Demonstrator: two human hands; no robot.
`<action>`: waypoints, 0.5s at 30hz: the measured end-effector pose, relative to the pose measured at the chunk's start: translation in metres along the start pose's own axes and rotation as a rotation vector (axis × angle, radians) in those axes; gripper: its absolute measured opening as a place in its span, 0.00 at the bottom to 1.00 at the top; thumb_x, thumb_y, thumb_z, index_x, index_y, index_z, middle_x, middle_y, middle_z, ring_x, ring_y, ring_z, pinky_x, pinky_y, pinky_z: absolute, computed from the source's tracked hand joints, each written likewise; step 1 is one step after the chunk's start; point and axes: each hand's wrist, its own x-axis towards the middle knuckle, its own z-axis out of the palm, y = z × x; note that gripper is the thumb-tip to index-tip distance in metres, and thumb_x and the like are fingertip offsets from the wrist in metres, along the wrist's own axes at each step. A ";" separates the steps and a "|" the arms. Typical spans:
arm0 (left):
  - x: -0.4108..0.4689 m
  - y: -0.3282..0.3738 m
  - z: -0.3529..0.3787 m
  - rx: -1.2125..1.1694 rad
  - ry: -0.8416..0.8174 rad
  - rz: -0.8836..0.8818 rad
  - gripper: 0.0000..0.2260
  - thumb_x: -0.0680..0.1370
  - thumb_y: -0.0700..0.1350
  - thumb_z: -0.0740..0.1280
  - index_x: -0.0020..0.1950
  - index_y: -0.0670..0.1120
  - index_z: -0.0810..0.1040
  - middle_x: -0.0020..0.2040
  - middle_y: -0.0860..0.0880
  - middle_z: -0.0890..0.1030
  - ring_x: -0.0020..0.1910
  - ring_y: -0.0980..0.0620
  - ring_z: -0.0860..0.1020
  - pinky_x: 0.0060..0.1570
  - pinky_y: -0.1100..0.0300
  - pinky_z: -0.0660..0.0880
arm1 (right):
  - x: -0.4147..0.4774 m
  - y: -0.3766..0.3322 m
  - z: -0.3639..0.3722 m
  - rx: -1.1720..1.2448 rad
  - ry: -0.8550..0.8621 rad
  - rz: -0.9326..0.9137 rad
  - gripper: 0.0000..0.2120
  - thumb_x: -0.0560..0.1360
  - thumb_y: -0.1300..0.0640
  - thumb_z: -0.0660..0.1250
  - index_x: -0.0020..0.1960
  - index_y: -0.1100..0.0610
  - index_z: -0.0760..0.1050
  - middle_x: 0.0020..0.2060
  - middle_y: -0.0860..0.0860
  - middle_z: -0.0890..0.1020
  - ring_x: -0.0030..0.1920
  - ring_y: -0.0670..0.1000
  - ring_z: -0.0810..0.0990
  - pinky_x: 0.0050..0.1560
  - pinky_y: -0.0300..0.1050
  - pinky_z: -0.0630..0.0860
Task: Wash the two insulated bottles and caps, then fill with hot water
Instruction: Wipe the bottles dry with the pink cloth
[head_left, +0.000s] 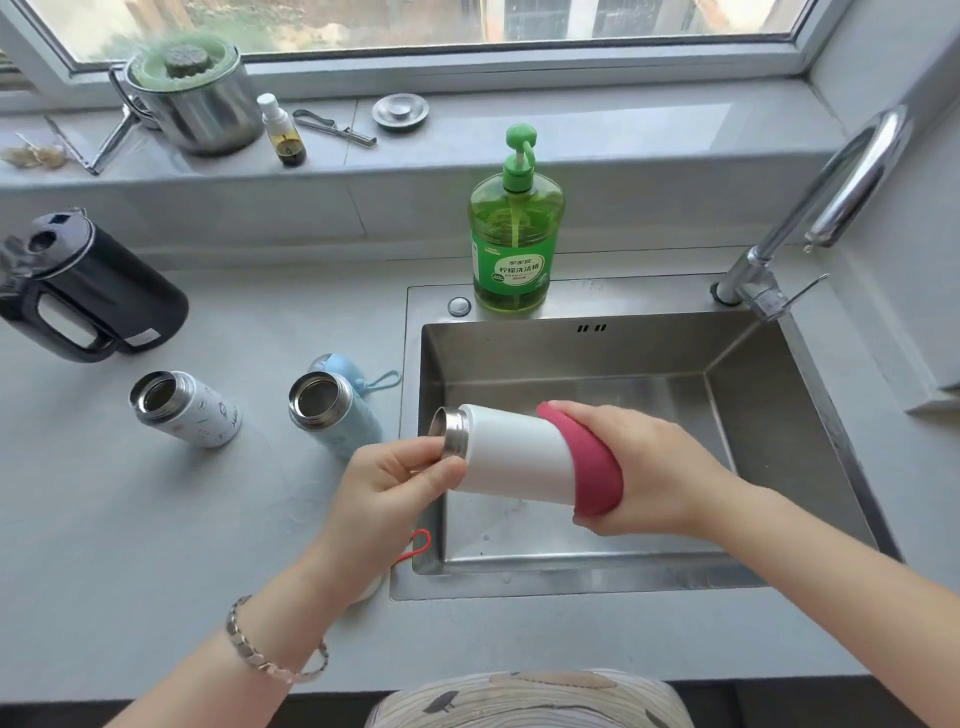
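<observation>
The white bottle (514, 457) with the red base lies almost level over the left part of the sink (571, 584). Its long axis runs left to right and its open steel mouth points left, toward the table (156, 519). The right hand (639, 467) is curled round the red base and seems to carry the weight. The left hand (395, 483) pinches the steel neck between thumb and bent fingers. The tap (852, 171) stands well off to the right, behind the base end, so I judge the mouth must swing round to meet it. The blue bottle (337, 410) and the patterned bottle (189, 408) stand open on the table, left of the sink
</observation>
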 end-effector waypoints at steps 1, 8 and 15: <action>-0.002 -0.001 -0.001 0.031 -0.011 0.024 0.10 0.68 0.42 0.68 0.37 0.56 0.85 0.35 0.54 0.82 0.37 0.59 0.77 0.43 0.68 0.74 | -0.004 0.001 0.003 0.032 -0.023 0.001 0.44 0.56 0.44 0.70 0.71 0.41 0.61 0.57 0.43 0.78 0.55 0.49 0.77 0.53 0.44 0.75; 0.015 -0.002 -0.007 0.032 -0.065 -0.366 0.09 0.77 0.47 0.65 0.40 0.47 0.83 0.36 0.53 0.84 0.37 0.58 0.81 0.46 0.63 0.75 | -0.001 0.000 0.021 -0.305 0.248 -0.144 0.43 0.51 0.51 0.76 0.64 0.52 0.66 0.43 0.54 0.81 0.37 0.57 0.79 0.36 0.45 0.77; 0.014 -0.009 0.003 -0.054 -0.060 -0.282 0.10 0.78 0.42 0.64 0.44 0.37 0.81 0.39 0.43 0.83 0.41 0.51 0.79 0.45 0.59 0.75 | 0.006 -0.023 0.026 -0.352 0.377 -0.175 0.40 0.55 0.48 0.74 0.65 0.55 0.67 0.44 0.55 0.80 0.39 0.58 0.79 0.41 0.48 0.77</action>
